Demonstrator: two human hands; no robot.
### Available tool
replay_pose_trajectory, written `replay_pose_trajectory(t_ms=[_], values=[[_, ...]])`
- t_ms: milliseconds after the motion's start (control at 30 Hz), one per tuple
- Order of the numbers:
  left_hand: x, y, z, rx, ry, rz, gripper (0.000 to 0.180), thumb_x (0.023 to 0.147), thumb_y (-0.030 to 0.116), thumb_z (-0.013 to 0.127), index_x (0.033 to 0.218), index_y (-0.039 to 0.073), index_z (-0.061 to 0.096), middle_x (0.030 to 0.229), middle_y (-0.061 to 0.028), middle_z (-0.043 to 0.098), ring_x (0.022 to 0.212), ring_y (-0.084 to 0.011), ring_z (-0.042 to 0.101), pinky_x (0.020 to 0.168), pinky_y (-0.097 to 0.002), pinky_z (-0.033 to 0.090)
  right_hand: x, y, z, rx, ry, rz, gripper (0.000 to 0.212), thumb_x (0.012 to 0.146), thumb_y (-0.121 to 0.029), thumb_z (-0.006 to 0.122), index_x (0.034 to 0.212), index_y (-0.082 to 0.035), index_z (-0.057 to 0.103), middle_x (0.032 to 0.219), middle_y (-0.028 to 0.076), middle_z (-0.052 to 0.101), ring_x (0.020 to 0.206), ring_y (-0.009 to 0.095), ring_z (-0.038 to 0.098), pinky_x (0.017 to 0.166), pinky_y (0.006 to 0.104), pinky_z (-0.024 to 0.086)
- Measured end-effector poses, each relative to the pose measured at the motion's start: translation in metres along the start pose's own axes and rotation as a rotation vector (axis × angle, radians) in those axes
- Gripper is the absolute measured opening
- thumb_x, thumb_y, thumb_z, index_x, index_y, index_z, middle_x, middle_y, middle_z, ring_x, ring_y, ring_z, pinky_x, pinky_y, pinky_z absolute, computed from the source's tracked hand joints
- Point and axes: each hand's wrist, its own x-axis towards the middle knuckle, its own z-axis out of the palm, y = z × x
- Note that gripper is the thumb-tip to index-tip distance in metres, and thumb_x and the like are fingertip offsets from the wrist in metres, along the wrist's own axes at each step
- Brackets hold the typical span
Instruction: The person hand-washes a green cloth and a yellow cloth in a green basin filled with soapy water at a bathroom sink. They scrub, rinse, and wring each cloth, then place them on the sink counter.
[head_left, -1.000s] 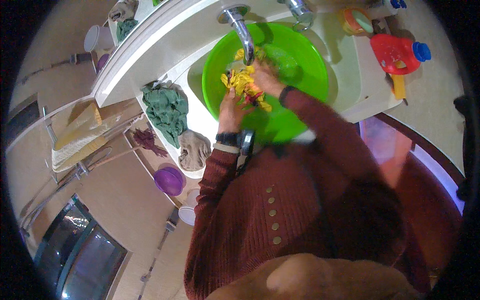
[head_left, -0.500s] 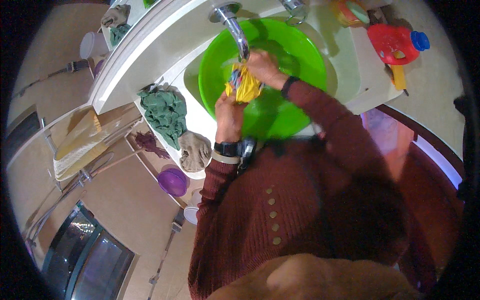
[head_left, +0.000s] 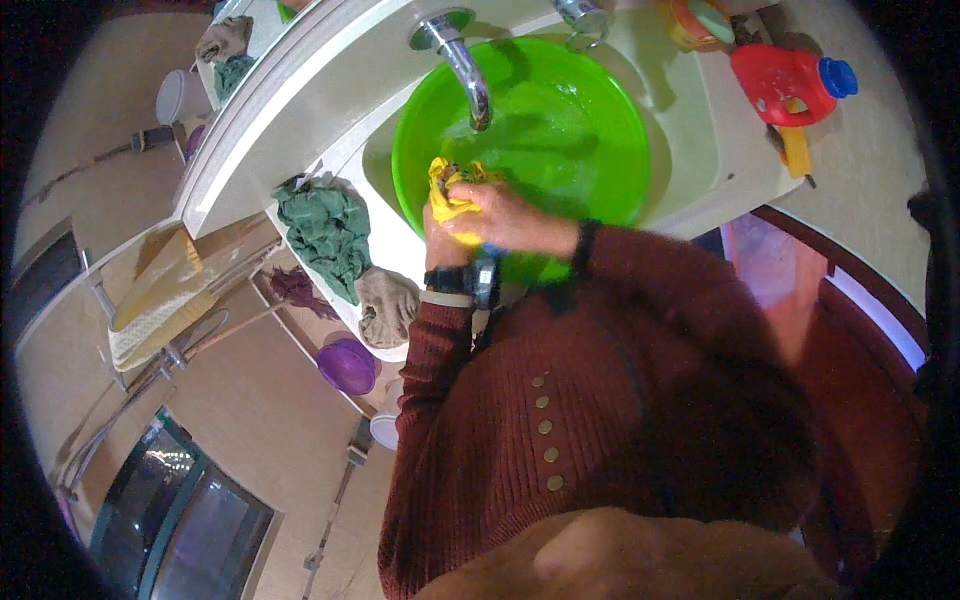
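Together, two hands (head_left: 507, 220) gripping one yellow cloth (head_left: 440, 180), one green basin (head_left: 590, 165) beneath

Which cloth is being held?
The yellow cloth, between left hand and right hand; the green cloth and beige cloth lie on the counter.

From view centre: at two o'clock, one red, blue-capped jug (head_left: 768, 82) is seen; at nine, one pale towel (head_left: 165, 315); at eight, one purple bowl (head_left: 347, 367) and, farther out, one dark-framed window (head_left: 205, 535) are noted.
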Motion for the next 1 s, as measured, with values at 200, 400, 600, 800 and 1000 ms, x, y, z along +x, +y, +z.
replay_pose_trajectory(t_ms=[200,400,600,800,1000], values=[[-0.013,0.017,0.04,-0.397,0.104,-0.082,0.036,0.105,0.021,0.051,0.138,0.005,0.05,0.133,-0.0089,0.061,0.118,-0.0246,0.061,0.104,-0.0444,0.048,0.05,0.043,-0.046,-0.695,0.053,-0.103,0.023,0.1,-0.031,0.057,0.11,-0.016,0.071,0.088,0.014,0.064,0.087,0.036,0.064,0.075,0.0465,0.05],[-0.019,0.023,0.025,-0.284,0.176,-0.251,0.046,0.105,0.034,0.055,0.143,0.01,0.047,0.135,-0.0111,0.058,0.125,-0.0285,0.056,0.107,-0.0591,0.04,0.051,0.11,-0.053,-1.134,0.536,0.263,0.045,0.089,-0.041,0.067,0.13,-0.021,0.065,0.111,0.01,0.066,0.107,0.028,0.056,0.079,0.0601,0.045],[0.002,0.004,0.015,-0.439,0.202,-0.331,0.045,0.11,0.044,0.037,0.132,0.008,0.055,0.119,-0.0087,0.064,0.105,-0.0256,0.064,0.091,-0.0482,0.053,0.017,0.055,-0.017,0.153,-0.208,0.325,0.052,0.083,-0.025,0.075,0.129,-0.003,0.061,0.109,0.018,0.068,0.102,0.033,0.066,0.09,0.0377,0.052],[-0.02,0.014,0.031,-0.477,0.273,-0.203,0.03,0.104,0.017,0.042,0.122,0.0,0.058,0.109,-0.0115,0.067,0.093,-0.023,0.067,0.08,-0.0378,0.057,0.013,-0.001,-0.008,-0.174,0.121,0.115,0.029,0.087,-0.039,0.072,0.096,-0.011,0.071,0.087,0.013,0.069,0.084,0.033,0.069,0.078,0.0438,0.054],[-0.019,0.028,0.038,-0.238,0.203,-0.076,0.041,0.103,0.02,0.053,0.138,-0.002,0.05,0.127,-0.0143,0.064,0.113,-0.0324,0.064,0.099,-0.0442,0.052,0.047,0.066,-0.071,-0.894,0.268,0.077,0.034,0.086,-0.033,0.068,0.118,-0.023,0.071,0.109,0.013,0.059,0.105,0.035,0.055,0.083,0.0468,0.048]])
